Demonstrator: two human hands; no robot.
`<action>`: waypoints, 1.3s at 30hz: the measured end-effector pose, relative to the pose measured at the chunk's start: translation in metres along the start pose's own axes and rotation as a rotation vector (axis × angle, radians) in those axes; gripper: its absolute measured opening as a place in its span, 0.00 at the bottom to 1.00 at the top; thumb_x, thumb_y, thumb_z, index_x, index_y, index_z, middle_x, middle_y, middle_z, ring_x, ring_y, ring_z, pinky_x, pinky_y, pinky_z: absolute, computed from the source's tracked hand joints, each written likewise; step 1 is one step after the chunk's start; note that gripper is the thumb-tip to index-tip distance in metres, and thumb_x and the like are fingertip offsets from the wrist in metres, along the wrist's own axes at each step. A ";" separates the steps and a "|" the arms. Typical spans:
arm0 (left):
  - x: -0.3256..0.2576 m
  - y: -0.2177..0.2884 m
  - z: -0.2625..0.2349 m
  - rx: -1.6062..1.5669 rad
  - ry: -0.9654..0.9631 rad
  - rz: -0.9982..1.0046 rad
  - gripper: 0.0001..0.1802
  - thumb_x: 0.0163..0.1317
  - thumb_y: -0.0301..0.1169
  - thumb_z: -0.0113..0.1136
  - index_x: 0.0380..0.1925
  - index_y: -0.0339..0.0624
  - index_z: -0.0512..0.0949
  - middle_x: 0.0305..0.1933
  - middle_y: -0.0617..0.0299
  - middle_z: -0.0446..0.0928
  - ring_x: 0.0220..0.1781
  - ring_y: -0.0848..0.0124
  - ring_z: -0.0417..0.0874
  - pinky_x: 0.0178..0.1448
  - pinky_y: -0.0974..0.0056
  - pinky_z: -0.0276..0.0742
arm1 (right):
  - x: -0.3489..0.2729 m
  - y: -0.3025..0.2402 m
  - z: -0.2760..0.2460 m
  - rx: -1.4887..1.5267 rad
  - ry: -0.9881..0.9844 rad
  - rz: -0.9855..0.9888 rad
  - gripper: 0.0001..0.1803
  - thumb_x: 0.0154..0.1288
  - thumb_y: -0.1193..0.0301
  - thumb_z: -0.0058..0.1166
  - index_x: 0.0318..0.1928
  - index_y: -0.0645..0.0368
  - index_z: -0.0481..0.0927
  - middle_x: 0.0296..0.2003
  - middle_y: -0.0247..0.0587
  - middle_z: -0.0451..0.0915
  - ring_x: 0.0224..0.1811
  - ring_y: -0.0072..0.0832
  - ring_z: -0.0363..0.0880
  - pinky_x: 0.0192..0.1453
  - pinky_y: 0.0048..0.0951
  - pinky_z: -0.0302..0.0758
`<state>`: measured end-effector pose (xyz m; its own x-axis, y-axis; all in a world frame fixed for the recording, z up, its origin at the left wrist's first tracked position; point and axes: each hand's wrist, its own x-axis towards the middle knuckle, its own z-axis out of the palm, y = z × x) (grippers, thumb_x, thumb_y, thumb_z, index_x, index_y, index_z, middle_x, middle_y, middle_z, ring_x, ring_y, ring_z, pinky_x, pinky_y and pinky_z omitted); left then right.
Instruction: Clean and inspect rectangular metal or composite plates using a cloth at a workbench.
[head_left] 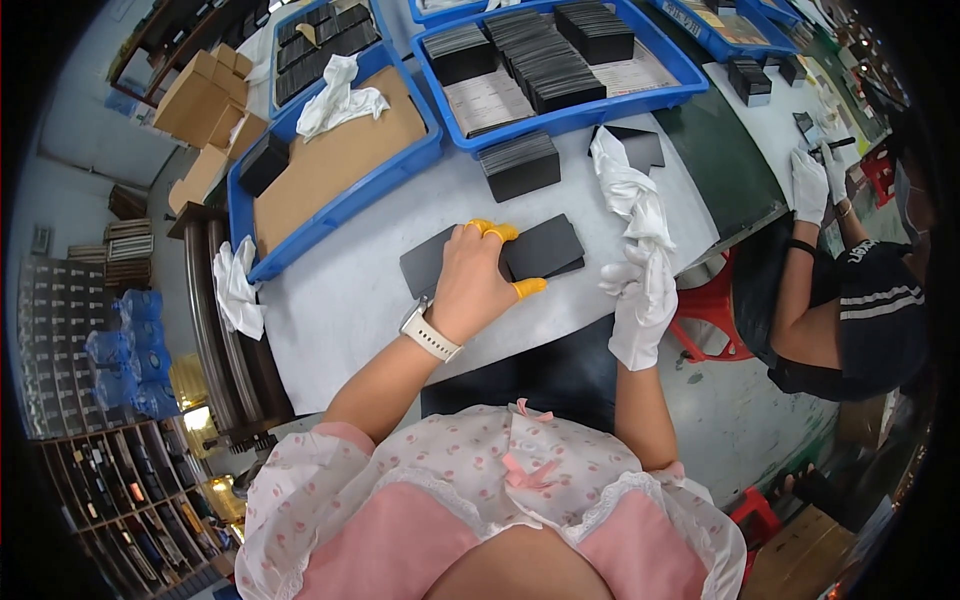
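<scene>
My left hand [472, 285], with yellow finger cots and a white wristwatch, presses flat on black rectangular panels [545, 248] lying on the white table [350, 310]. My right hand [640, 300] wears a white glove and grips a white cloth [628, 195] that rises from it, just right of the panels. A small stack of black panels [520, 165] stands on the table behind them.
A blue tray [560, 118] with stacks of black panels sits at the back; another blue tray [340, 205] lined with cardboard is at the left. A white rag [236, 290] hangs at the table's left edge. A gloved co-worker [840, 290] sits at right. Cardboard boxes [205, 100] stand far left.
</scene>
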<state>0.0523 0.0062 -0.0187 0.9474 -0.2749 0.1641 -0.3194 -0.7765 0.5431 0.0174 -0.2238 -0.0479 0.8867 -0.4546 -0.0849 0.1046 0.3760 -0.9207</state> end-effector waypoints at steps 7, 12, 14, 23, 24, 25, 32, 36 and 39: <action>-0.001 -0.003 -0.002 -0.032 0.029 0.025 0.39 0.46 0.44 0.89 0.55 0.35 0.84 0.55 0.48 0.79 0.61 0.48 0.75 0.68 0.49 0.73 | -0.016 0.005 -0.042 -0.081 -0.096 0.071 0.29 0.89 0.54 0.46 0.58 0.73 0.83 0.46 0.52 0.89 0.41 0.36 0.91 0.49 0.37 0.89; -0.004 0.011 -0.010 0.008 0.115 0.033 0.37 0.42 0.42 0.91 0.52 0.39 0.85 0.53 0.52 0.81 0.57 0.50 0.77 0.66 0.51 0.72 | -0.039 -0.005 -0.021 -0.074 -0.203 -0.017 0.31 0.91 0.54 0.37 0.60 0.72 0.84 0.58 0.56 0.87 0.57 0.40 0.88 0.69 0.42 0.79; -0.009 0.023 -0.005 -0.037 0.097 0.097 0.38 0.43 0.43 0.90 0.52 0.38 0.85 0.53 0.52 0.80 0.58 0.50 0.76 0.65 0.50 0.70 | -0.052 -0.017 -0.002 0.074 -0.516 0.009 0.35 0.93 0.52 0.32 0.66 0.72 0.82 0.67 0.58 0.83 0.71 0.39 0.81 0.79 0.39 0.70; -0.018 0.058 -0.007 -0.178 -0.017 0.120 0.39 0.45 0.40 0.88 0.57 0.36 0.82 0.53 0.51 0.79 0.58 0.50 0.76 0.64 0.49 0.66 | 0.004 -0.039 -0.023 0.007 0.070 -0.003 0.29 0.86 0.62 0.54 0.76 0.68 0.71 0.72 0.52 0.77 0.74 0.42 0.78 0.80 0.39 0.70; -0.017 0.063 -0.006 -0.180 -0.071 0.123 0.39 0.46 0.39 0.88 0.58 0.35 0.82 0.53 0.51 0.79 0.57 0.50 0.75 0.64 0.49 0.66 | -0.004 -0.038 -0.021 0.001 0.081 -0.004 0.29 0.86 0.62 0.54 0.76 0.68 0.71 0.72 0.52 0.77 0.74 0.42 0.78 0.80 0.39 0.70; -0.018 0.066 -0.003 -0.184 -0.130 0.123 0.39 0.47 0.37 0.87 0.59 0.34 0.81 0.53 0.51 0.78 0.56 0.50 0.75 0.63 0.49 0.66 | -0.019 -0.045 -0.005 -0.480 -0.052 -0.214 0.29 0.83 0.65 0.59 0.76 0.66 0.72 0.72 0.51 0.77 0.75 0.41 0.77 0.79 0.38 0.71; -0.022 0.077 0.008 -0.247 -0.165 0.159 0.43 0.47 0.37 0.87 0.61 0.27 0.79 0.48 0.48 0.78 0.53 0.48 0.75 0.59 0.50 0.66 | 0.010 -0.037 -0.053 -0.408 0.231 -0.049 0.24 0.77 0.79 0.62 0.70 0.63 0.77 0.52 0.41 0.84 0.31 0.12 0.77 0.29 0.17 0.72; -0.021 0.080 0.011 -0.244 -0.161 0.151 0.43 0.47 0.38 0.88 0.60 0.27 0.79 0.48 0.48 0.78 0.54 0.48 0.75 0.61 0.50 0.66 | 0.005 -0.051 -0.069 -0.376 0.280 -0.047 0.23 0.80 0.80 0.57 0.72 0.64 0.74 0.56 0.43 0.85 0.29 0.15 0.78 0.28 0.17 0.72; -0.023 0.080 0.014 -0.179 -0.175 0.174 0.45 0.47 0.39 0.88 0.62 0.27 0.78 0.49 0.51 0.79 0.54 0.49 0.76 0.62 0.49 0.67 | -0.002 -0.048 -0.073 -0.379 0.290 -0.002 0.23 0.81 0.78 0.55 0.72 0.65 0.75 0.58 0.44 0.86 0.29 0.14 0.78 0.27 0.17 0.70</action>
<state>0.0048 -0.0578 0.0098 0.8555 -0.5008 0.1316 -0.4531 -0.6010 0.6584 -0.0225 -0.2998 -0.0318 0.7186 -0.6819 -0.1365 -0.1136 0.0785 -0.9904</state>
